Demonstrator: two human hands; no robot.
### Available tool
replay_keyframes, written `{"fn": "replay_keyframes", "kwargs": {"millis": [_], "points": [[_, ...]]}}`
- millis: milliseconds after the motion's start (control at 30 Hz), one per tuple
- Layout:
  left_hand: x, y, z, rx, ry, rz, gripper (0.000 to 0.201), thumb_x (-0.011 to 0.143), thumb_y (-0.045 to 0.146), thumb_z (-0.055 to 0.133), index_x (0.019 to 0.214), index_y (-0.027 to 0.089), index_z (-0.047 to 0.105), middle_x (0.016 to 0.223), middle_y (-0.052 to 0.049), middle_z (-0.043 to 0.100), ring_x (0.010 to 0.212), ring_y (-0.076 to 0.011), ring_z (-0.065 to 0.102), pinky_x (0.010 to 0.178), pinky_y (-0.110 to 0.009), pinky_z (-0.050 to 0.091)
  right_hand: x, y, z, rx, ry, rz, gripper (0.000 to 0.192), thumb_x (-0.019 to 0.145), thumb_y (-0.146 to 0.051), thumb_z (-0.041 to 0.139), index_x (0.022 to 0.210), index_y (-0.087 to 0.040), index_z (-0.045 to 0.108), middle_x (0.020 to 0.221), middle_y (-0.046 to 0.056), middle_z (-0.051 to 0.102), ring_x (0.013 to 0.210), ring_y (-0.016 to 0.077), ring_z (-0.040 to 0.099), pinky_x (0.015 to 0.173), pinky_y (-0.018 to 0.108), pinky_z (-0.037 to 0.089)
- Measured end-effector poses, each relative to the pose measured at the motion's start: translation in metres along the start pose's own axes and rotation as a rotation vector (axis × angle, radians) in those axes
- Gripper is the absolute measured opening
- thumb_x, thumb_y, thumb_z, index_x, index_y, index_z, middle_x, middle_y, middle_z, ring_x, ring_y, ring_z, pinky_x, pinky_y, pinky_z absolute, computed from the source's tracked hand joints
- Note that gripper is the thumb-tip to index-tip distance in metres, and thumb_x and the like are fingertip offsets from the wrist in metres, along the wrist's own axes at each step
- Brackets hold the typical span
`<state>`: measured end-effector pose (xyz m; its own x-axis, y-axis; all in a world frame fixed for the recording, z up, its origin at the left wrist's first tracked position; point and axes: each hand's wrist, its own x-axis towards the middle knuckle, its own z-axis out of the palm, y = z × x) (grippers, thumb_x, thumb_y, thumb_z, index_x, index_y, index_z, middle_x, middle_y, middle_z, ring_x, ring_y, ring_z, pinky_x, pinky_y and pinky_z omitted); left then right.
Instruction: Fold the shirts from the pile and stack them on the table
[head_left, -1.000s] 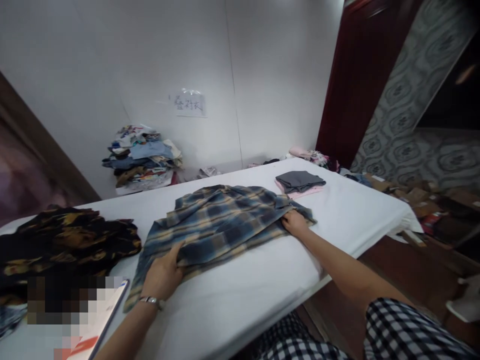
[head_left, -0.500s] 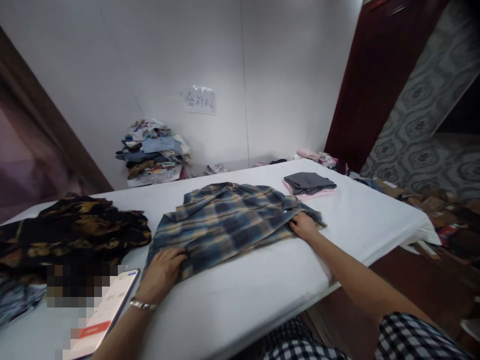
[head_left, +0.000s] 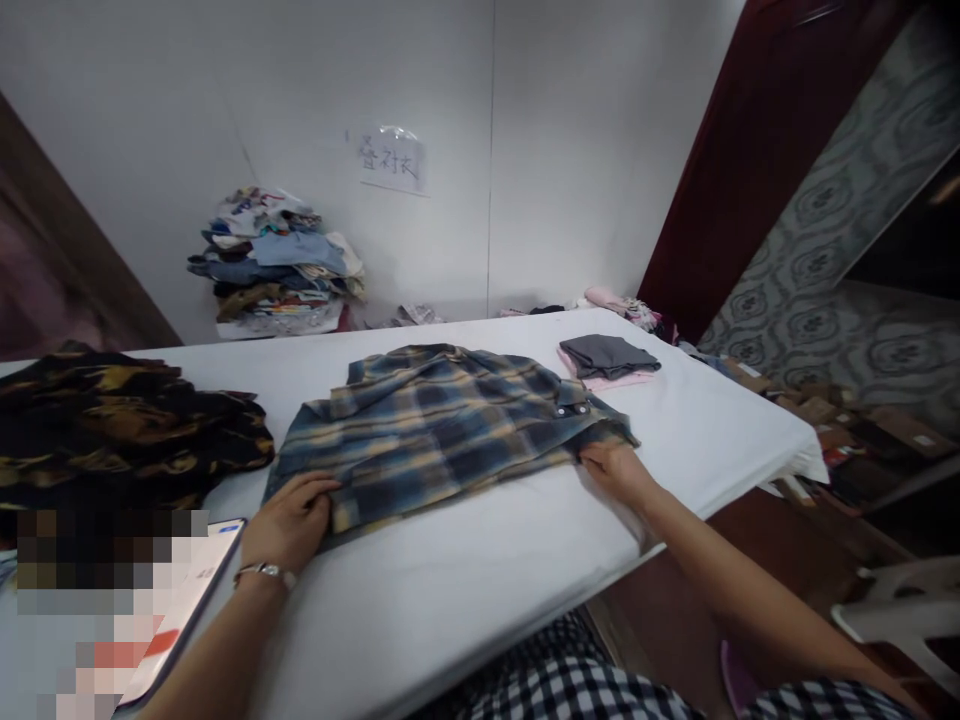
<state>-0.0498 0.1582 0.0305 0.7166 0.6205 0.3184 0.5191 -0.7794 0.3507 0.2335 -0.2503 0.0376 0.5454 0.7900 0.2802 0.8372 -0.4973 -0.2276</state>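
Observation:
A blue, black and tan plaid shirt [head_left: 450, 430] lies partly folded on the white-covered table [head_left: 480, 560]. Two dark buttons show near its right end. My left hand [head_left: 289, 518], with a bracelet at the wrist, holds the shirt's near left corner, fingers curled over the fabric. At the near right edge, the fingers of my right hand [head_left: 619, 474] are pinched on the cloth; the fingertips are partly hidden. Behind the right end of the shirt sit a folded grey garment [head_left: 607, 355] and a pink one [head_left: 634, 380] under it.
A dark patterned garment [head_left: 127, 430] is heaped at the left, with a phone [head_left: 199, 590] in front of it. Stacked clothes [head_left: 281, 265] stand against the wall under a paper sign [head_left: 391, 160]. A white plastic stool [head_left: 900, 610] and boxes [head_left: 900, 430] are at the right.
My right hand has come down off the upper layer to the shirt's near right edge, and the buttons there now show. My left hand stays at the near left corner. The camera view has shifted.

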Motion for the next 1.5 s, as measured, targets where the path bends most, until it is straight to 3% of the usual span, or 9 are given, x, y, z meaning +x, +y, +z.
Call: {"fn": "replay_keyframes", "kwargs": {"millis": [200, 267, 433, 767, 967, 1067, 1267, 1400, 1500], "points": [[0.002, 0.009, -0.009, -0.033, -0.049, -0.074, 0.03, 0.081, 0.025, 0.043, 0.091, 0.021, 0.071, 0.115, -0.001, 0.066, 0.109, -0.0195, 0.059, 0.097, -0.036, 0.046, 0.007, 0.001, -0.026, 0.039, 0.425, 0.009, 0.034, 0.09, -0.032, 0.043, 0.116, -0.021, 0.064, 0.119, 0.009, 0.065, 0.114, 0.0227, 0.057, 0.097, 0.041, 0.045], [0.002, 0.009, -0.01, -0.033, -0.038, -0.097, 0.031, 0.082, 0.025, 0.042, 0.092, 0.021, 0.071, 0.116, -0.002, 0.065, 0.109, -0.0204, 0.059, 0.096, -0.038, 0.047, 0.015, 0.009, -0.021, -0.008, 0.35, 0.057, 0.042, 0.09, -0.036, 0.044, 0.126, -0.019, 0.057, 0.133, 0.012, 0.056, 0.129, 0.0259, 0.044, 0.104, 0.048, 0.038], [0.005, 0.001, -0.011, 0.011, -0.015, -0.138, 0.028, 0.08, 0.024, 0.044, 0.089, 0.021, 0.071, 0.117, -0.001, 0.064, 0.108, -0.0207, 0.059, 0.094, -0.038, 0.048, 0.007, 0.023, 0.017, -0.097, -0.143, 0.205, 0.056, 0.091, -0.048, 0.038, 0.14, -0.021, 0.042, 0.149, 0.01, 0.035, 0.14, 0.0275, 0.026, 0.11, 0.056, 0.022], [0.003, 0.007, -0.018, 0.122, -0.121, -0.195, 0.03, 0.08, 0.023, 0.043, 0.089, 0.023, 0.071, 0.125, -0.001, 0.06, 0.11, -0.0217, 0.057, 0.092, -0.035, 0.047, 0.013, 0.008, 0.009, -0.1, -0.024, 0.172, 0.056, 0.093, -0.05, 0.033, 0.141, -0.022, 0.041, 0.153, 0.009, 0.027, 0.143, 0.0252, 0.016, 0.113, 0.053, 0.017], [-0.001, 0.017, -0.025, 0.163, -0.14, -0.163, 0.029, 0.078, 0.019, 0.043, 0.082, 0.022, 0.072, 0.11, -0.005, 0.067, 0.099, -0.0244, 0.062, 0.082, -0.034, 0.05, 0.016, -0.007, 0.025, -0.041, -0.251, 0.136, 0.063, 0.092, -0.054, 0.034, 0.145, -0.022, 0.033, 0.153, 0.011, 0.026, 0.142, 0.0266, 0.019, 0.112, 0.055, 0.018], [-0.001, 0.014, -0.025, 0.183, -0.166, -0.117, 0.032, 0.076, 0.016, 0.041, 0.077, 0.02, 0.072, 0.096, -0.008, 0.071, 0.094, -0.0262, 0.064, 0.081, -0.036, 0.05, 0.024, -0.013, 0.021, -0.016, -0.225, 0.146, 0.064, 0.091, -0.057, 0.034, 0.144, -0.02, 0.036, 0.153, 0.012, 0.025, 0.142, 0.0285, 0.017, 0.111, 0.057, 0.017], [-0.008, 0.019, -0.012, 0.041, 0.135, 0.221, 0.036, 0.082, 0.021, 0.041, 0.106, 0.019, 0.068, 0.114, -0.008, 0.067, 0.107, -0.0222, 0.058, 0.098, -0.038, 0.042, 0.061, -0.057, 0.018, -0.006, -0.117, -0.091, 0.063, 0.093, -0.056, 0.032, 0.147, -0.024, 0.029, 0.156, 0.008, 0.015, 0.144, 0.025, 0.007, 0.114, 0.054, 0.009], [-0.017, 0.033, 0.004, -0.014, -0.094, 0.523, 0.034, 0.086, 0.037, 0.05, 0.112, 0.023, 0.065, 0.122, -0.008, 0.064, 0.115, -0.0242, 0.054, 0.099, -0.043, 0.041, 0.07, -0.079, 0.041, 0.015, -0.344, -0.187, 0.067, 0.091, -0.059, 0.031, 0.147, -0.023, 0.029, 0.154, 0.01, 0.02, 0.143, 0.0261, 0.013, 0.114, 0.053, 0.01], [-0.02, 0.033, 0.016, -0.007, -0.175, 0.5, 0.033, 0.088, 0.034, 0.049, 0.116, 0.024, 0.064, 0.126, -0.008, 0.061, 0.118, -0.0247, 0.053, 0.098, -0.046, 0.042, 0.068, -0.079, 0.052, 0.039, -0.388, -0.166, 0.067, 0.091, -0.059, 0.032, 0.147, -0.024, 0.027, 0.155, 0.008, 0.019, 0.143, 0.0257, 0.012, 0.114, 0.052, 0.009]]}}
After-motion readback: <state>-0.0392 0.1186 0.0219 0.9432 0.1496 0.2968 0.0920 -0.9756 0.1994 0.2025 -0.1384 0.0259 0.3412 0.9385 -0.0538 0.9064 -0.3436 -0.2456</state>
